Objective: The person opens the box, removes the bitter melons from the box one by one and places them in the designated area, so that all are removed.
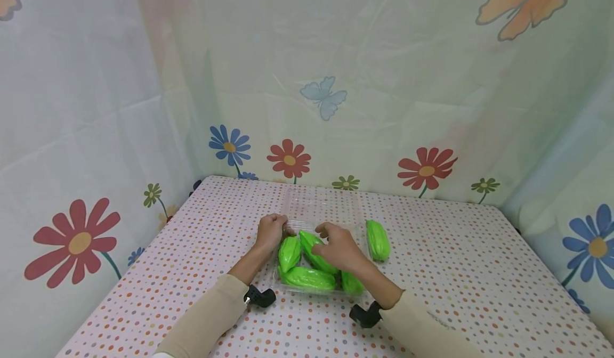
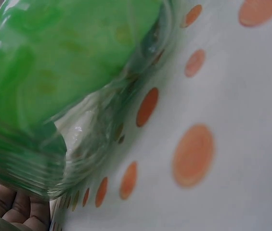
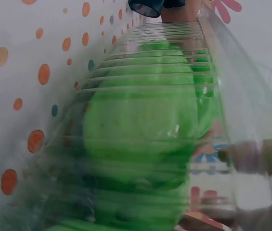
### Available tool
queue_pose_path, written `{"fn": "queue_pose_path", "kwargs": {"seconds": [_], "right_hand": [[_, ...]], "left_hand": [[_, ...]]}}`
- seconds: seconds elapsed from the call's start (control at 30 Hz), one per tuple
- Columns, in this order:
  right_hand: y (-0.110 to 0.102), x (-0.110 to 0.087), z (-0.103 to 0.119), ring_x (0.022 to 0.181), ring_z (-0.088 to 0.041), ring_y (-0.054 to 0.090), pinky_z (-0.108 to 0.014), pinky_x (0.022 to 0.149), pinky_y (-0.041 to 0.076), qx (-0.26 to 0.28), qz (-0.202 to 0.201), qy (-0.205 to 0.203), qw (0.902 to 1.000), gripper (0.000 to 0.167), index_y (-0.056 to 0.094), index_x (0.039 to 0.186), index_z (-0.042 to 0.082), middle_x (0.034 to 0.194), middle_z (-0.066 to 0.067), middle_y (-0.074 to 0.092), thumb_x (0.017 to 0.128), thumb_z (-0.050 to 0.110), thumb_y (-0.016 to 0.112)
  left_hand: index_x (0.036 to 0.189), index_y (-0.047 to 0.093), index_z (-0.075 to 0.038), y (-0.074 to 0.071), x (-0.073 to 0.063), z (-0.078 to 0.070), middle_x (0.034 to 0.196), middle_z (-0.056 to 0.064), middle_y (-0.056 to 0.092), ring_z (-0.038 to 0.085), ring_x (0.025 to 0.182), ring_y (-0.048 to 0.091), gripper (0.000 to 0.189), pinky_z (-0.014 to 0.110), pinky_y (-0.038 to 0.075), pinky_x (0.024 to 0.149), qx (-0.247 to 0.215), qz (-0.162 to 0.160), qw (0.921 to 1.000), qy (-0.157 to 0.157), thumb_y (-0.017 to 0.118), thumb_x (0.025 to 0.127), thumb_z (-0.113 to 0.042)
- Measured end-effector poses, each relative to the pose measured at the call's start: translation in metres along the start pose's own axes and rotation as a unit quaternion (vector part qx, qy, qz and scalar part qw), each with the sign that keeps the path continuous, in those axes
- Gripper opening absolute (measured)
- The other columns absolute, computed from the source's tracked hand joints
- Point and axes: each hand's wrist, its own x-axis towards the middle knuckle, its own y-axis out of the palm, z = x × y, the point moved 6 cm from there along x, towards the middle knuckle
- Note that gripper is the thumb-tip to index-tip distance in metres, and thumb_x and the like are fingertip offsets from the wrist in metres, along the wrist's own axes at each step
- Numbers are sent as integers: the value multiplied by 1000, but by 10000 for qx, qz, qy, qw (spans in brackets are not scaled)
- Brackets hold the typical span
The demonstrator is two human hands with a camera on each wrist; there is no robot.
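A clear plastic box (image 1: 318, 293) holds several green, ridged, gourd-like vegetables, including one on the left (image 1: 290, 254), one along the front (image 1: 307, 279) and one slanting across the middle (image 1: 322, 262). My left hand (image 1: 270, 233) grips the box at its far left corner; curled fingers (image 2: 20, 209) show beside the ribbed wall in the left wrist view. Over the box, near the middle gourd, my right hand (image 1: 338, 247) has thumb and fingers apart. Seen through the box wall in the right wrist view, a gap shows between its blurred fingers (image 3: 246, 156).
Another green gourd (image 1: 378, 241) lies on the dotted tablecloth (image 1: 441, 273) just right of the box. The clear lid (image 1: 321, 203) lies folded back behind the box. A flower-printed curtain (image 1: 364, 134) closes off the back and sides.
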Motion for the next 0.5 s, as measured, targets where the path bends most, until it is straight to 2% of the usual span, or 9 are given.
{"fn": "queue_pose_path", "kwargs": {"seconds": [0.27,0.5], "right_hand": [[11,7,-9,107,-32,65,-46,86,57,-226,-38,16,9997,41,64,122,-3,119,-18,67,86,12,72],[13,9,-9,106,-31,65,-46,85,57,-208,-84,24,9997,43,63,124,-3,120,-18,67,85,13,72]], "left_hand": [[94,58,7,0,-1,1,76,6,62,16,70,68,27,32,61,73,-39,28,10000,-31,48,106,-15],[101,60,9,-1,-1,0,78,7,64,17,71,69,28,31,61,74,47,-8,10000,-88,49,106,-16]]}}
